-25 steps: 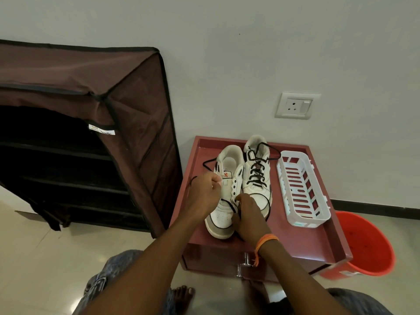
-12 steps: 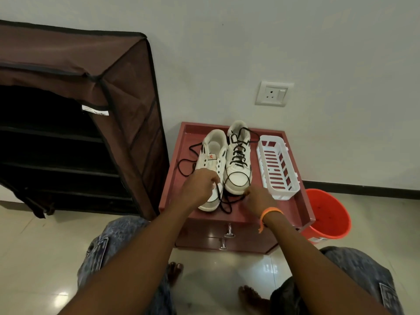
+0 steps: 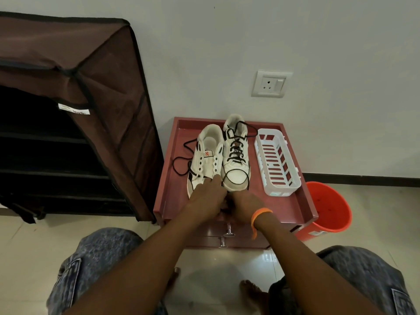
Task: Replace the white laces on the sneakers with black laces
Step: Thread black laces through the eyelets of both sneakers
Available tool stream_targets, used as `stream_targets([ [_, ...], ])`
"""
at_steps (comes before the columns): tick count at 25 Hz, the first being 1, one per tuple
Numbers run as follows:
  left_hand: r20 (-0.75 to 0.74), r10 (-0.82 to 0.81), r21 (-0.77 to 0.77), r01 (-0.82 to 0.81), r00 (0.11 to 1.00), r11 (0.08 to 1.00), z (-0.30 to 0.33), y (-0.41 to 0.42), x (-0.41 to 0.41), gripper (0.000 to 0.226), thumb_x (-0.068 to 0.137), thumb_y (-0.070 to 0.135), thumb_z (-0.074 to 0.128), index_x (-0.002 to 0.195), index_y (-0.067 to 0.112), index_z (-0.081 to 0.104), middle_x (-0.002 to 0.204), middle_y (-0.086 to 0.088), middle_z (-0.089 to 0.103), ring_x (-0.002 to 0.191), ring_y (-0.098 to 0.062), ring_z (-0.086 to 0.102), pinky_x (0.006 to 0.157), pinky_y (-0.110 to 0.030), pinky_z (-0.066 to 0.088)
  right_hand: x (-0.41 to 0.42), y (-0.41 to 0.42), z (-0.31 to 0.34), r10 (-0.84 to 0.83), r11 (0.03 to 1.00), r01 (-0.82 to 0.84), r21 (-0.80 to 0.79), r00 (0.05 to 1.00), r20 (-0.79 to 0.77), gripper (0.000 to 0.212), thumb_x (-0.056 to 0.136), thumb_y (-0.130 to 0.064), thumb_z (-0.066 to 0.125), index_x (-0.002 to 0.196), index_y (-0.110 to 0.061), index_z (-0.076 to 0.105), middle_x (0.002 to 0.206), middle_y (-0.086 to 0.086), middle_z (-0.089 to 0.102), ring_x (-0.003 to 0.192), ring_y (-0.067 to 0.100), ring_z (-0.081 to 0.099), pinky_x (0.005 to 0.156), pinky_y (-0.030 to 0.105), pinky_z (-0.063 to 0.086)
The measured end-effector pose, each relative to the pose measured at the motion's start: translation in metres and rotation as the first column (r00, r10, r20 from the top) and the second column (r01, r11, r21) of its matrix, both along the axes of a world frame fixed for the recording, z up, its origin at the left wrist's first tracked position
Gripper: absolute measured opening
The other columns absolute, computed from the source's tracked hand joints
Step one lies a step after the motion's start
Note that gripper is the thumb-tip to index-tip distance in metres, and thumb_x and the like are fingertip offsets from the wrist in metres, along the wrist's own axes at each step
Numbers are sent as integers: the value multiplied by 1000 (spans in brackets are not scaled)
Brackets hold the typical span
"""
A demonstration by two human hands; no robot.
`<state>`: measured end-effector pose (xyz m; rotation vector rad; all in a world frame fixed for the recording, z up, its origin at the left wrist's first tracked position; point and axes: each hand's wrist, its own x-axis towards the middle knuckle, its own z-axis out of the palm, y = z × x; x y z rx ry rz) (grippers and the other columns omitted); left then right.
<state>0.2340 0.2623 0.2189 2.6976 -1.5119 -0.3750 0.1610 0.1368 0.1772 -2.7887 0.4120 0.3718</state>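
Observation:
Two white sneakers stand side by side on a red low cabinet [image 3: 295, 201]. The right sneaker [image 3: 236, 164] is laced with a black lace. The left sneaker [image 3: 205, 155] has open eyelets, and a black lace [image 3: 181, 160] runs through its lowest ones and loops loose to its left. My left hand [image 3: 208, 196] covers that sneaker's toe, fingers curled at the lace. My right hand [image 3: 244, 204], with an orange wristband, is close against it at the front of the cabinet top, fingers curled. What they pinch is hidden between them.
A white slatted plastic basket [image 3: 276, 162] sits on the cabinet's right side. An orange bucket [image 3: 329, 208] stands on the floor to the right. A brown fabric shoe rack [image 3: 68, 110] fills the left. A wall socket [image 3: 270, 84] is above. My knees and bare feet are below.
Both hands have drawn back from the left sneaker's eyelets to its toe and come together at the cabinet's front. The camera has pulled back and the view has shifted.

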Motion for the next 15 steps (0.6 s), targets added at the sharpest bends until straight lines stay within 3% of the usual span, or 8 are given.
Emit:
stream_targets([
  [3, -267, 68, -46, -83, 961, 995, 7, -11, 19, 28, 85, 59, 50, 81, 37, 67, 108, -1, 52, 111, -27, 44, 93, -44, 34, 10, -33, 31, 8, 988, -15, 152, 999, 46, 35, 85, -18, 65, 55, -16, 48, 69, 15, 59, 64, 22, 48, 61, 32, 35],
  [6, -502, 123, -273, -292, 856, 917, 22, -3, 46, 43, 83, 72, 48, 68, 38, 67, 83, 7, 63, 89, -24, 60, 88, -46, 44, 0, -66, 76, -29, 920, -32, 390, 988, 149, 29, 89, -19, 68, 60, -19, 68, 63, -8, 66, 61, 3, 56, 62, 23, 43],
  [7, -614, 138, -360, -431, 777, 828, 30, -1, 52, 42, 90, 61, 54, 73, 27, 71, 78, 5, 63, 77, -20, 59, 81, -41, 46, -6, -71, 90, -108, 840, 0, 543, 980, 166, 22, 91, -21, 67, 70, -21, 73, 71, -12, 70, 71, -1, 63, 68, 18, 48],
  [9, -814, 223, -335, -748, 535, 573, 40, 2, 68, 43, 95, 42, 59, 83, 2, 66, 70, -2, 55, 62, -16, 50, 66, -31, 42, -8, -78, 107, -333, 675, 80, 733, 920, 205, 21, 95, -26, 60, 81, -18, 74, 83, -11, 73, 82, -4, 64, 74, 16, 47],
  [11, -848, 342, -247, -874, 404, 418, 43, 5, 69, 35, 95, 39, 59, 79, 8, 64, 68, -1, 53, 62, -14, 50, 60, -25, 39, 0, -82, 114, -489, 547, 112, 830, 847, 208, 28, 98, -31, 54, 79, -17, 69, 76, -8, 68, 76, 3, 61, 73, 25, 41],
  [13, -582, 559, -329, -799, 591, 503, 38, 6, 62, 27, 95, 41, 59, 78, 20, 66, 79, 5, 55, 75, -12, 50, 68, -27, 37, 12, -74, 114, -504, 443, 84, 892, 846, 171, 31, 99, -31, 51, 79, -13, 66, 63, -2, 58, 65, 11, 57, 67, 29, 39],
  [14, -440, 536, -426, -693, 721, 582, 41, 4, 57, 19, 95, 39, 58, 86, 26, 67, 90, 9, 53, 82, -10, 47, 73, -28, 36, 16, -68, 113, -474, 412, 68, 909, 868, 150, 31, 99, -30, 51, 80, -11, 66, 59, -2, 51, 59, 13, 54, 61, 28, 39],
  [15, -453, 391, -511, -593, 801, 623, 45, 0, 54, 11, 97, 35, 57, 96, 29, 66, 98, 10, 52, 83, -7, 47, 74, -29, 38, 18, -61, 113, -424, 405, 56, 912, 896, 134, 31, 99, -30, 52, 82, -9, 66, 57, -2, 46, 55, 13, 50, 56, 27, 37],
])
